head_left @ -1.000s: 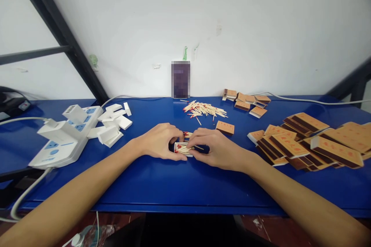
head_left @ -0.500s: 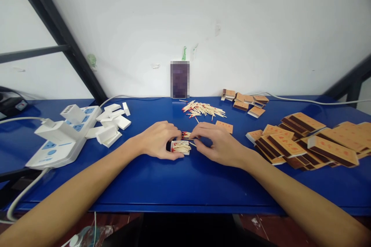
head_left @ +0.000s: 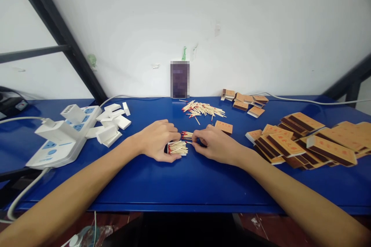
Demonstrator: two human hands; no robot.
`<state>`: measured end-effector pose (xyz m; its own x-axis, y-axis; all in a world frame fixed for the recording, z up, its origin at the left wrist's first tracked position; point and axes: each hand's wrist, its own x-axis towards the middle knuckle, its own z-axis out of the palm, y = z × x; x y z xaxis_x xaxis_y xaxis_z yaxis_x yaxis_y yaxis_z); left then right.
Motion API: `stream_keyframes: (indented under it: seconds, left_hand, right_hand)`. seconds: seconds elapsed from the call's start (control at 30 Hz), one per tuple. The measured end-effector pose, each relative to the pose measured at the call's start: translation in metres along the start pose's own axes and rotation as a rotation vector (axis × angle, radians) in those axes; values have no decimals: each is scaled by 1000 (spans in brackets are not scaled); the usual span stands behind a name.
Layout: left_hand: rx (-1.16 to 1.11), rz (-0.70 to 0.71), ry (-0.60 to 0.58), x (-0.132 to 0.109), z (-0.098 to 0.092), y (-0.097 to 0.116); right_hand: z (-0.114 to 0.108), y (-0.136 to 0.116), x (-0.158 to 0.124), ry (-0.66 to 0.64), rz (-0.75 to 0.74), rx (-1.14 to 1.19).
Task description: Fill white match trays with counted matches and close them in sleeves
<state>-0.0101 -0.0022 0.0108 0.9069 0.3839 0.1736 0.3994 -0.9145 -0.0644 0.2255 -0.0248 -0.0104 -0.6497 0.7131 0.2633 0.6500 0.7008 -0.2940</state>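
My left hand [head_left: 159, 141] grips a small white matchbox tray [head_left: 183, 154] by its left end, thumb in front and fingers behind. Matches with red heads [head_left: 178, 148] fill the tray, lying crosswise over its rim. My right hand [head_left: 216, 143] is closed in a pinch just to the right of the tray. From its fingertips a single match [head_left: 189, 142] points left toward the tray. Behind the tray, between both hands, lies a small bunch of matches [head_left: 187, 135]. One closed matchbox [head_left: 224, 127] rests just beyond my right hand.
A loose heap of matches [head_left: 203, 109] lies farther back. Matchbox sleeves [head_left: 245, 100] sit near the wall, and piled matchboxes [head_left: 301, 142] spread at right. White trays [head_left: 111, 123] and a power strip [head_left: 55, 148] with plugged-in chargers occupy the left. A pixelated dark panel [head_left: 180, 80] stands against the wall.
My left hand has shifted the tray slightly left, and its matches look fuller. My right hand's fingers have come together, and a match now points from them toward the tray.
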Motion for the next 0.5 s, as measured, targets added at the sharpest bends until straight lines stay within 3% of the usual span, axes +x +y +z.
stream_keyframes:
  seconds: [0.2,0.5]
  left_hand:
    - [53,44,40,0,0,1]
    - [75,75,57,2,-1,6]
  right_hand:
    - [8,10,1,188,-8,12]
    - [11,10,7,153,-9,169]
